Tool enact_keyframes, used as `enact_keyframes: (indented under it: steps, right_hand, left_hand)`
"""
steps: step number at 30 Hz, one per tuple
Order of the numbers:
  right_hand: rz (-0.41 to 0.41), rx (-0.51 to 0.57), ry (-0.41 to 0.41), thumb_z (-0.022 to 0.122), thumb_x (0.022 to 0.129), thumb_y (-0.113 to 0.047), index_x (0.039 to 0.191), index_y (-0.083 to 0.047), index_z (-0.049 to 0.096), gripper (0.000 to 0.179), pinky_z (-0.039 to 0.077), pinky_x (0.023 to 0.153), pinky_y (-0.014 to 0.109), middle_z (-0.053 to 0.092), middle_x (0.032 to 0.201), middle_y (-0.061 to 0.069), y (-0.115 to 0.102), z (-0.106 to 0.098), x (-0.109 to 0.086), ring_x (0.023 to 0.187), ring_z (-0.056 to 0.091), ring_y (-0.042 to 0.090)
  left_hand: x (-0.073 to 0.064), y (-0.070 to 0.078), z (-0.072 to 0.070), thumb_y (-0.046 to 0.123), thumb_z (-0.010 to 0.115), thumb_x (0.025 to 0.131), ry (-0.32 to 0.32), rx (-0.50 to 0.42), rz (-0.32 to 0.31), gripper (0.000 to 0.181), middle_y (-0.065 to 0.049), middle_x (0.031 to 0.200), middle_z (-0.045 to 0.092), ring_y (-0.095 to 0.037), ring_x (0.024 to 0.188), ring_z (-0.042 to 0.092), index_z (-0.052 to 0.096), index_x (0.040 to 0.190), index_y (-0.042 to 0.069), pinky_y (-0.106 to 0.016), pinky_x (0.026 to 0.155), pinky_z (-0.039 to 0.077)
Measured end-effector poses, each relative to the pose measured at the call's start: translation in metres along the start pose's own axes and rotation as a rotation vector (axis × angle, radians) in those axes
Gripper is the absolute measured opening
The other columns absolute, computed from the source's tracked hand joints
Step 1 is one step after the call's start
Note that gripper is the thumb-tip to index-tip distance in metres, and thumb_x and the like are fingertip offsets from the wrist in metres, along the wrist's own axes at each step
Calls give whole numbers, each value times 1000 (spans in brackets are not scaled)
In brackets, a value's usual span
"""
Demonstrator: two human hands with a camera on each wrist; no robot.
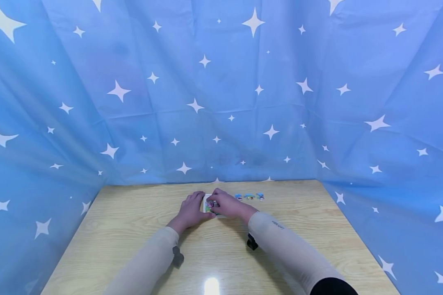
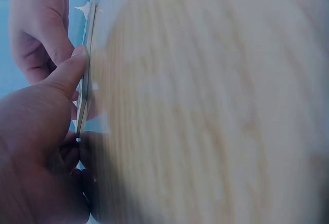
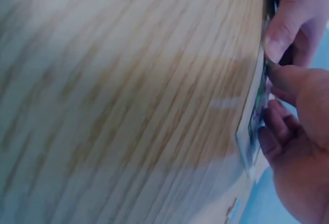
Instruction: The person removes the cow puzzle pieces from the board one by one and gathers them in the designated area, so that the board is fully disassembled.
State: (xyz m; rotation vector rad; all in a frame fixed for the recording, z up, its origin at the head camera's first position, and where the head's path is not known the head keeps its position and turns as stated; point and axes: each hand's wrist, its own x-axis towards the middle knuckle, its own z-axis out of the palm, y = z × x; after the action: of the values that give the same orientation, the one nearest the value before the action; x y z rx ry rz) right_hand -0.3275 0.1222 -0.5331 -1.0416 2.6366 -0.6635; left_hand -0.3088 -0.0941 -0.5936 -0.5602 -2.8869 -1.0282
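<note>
A small picture puzzle board [image 1: 204, 208] with a white border lies on the table between both hands. My left hand [image 1: 192, 209] grips its left side, thumb along the near edge and fingers toward the far corner. My right hand [image 1: 228, 204] is over the board's right part, thumb and fingers bent to its colourful surface around a small puzzle piece, mostly hidden by the fingers. In the right wrist view the board [image 3: 244, 136] shows edge-on under the fingertips. The left thumb [image 2: 69, 75] lies against the board's edge in the left wrist view.
Three loose puzzle pieces lie in a row right of the board: a left one [image 1: 238, 197], a middle one [image 1: 249, 197] and a right one [image 1: 260, 196]. The wooden table [image 1: 133, 221] meets a blue star-patterned curtain [image 1: 221, 143] at the back and sides.
</note>
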Motion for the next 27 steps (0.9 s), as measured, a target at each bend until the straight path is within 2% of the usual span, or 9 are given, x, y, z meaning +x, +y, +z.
enact_keyframes:
  steps: [5,9,15,24,27]
  right_hand:
    - [-3,29,-5,67,112,-11,148,-4,68,37,54,89,34,58,125,7,-1,0,-1,100,58,18]
    - [0,27,1,68,112,-11,149,-5,68,37,54,90,34,58,124,7,-2,0,-2,102,58,18]
    - [10,31,8,70,110,-12,149,-6,69,39,53,89,33,58,122,6,0,1,-2,101,57,18]
    - [29,53,4,69,112,-15,149,-11,69,38,53,91,34,56,124,2,2,2,-3,100,57,14]
    - [25,58,2,69,112,-15,149,-12,69,37,53,90,34,56,123,3,2,2,-3,99,56,14]
  left_hand:
    - [0,1,-2,63,86,89,0,8,-1,104,-17,168,47,-46,152,42,49,164,1,-72,121,34]
    - [2,0,-4,66,84,89,-40,21,-16,107,-16,171,44,-44,155,39,46,166,3,-69,124,31]
    - [4,0,-11,61,87,89,-103,-6,-24,106,-16,174,40,-45,160,32,44,168,6,-67,130,25]
    - [0,6,-33,47,90,92,-178,-13,54,100,-20,172,40,-47,159,34,43,166,-1,-66,128,31]
    - [-1,7,-38,44,89,93,-200,-7,61,99,-19,172,40,-46,159,33,43,167,-2,-65,128,32]
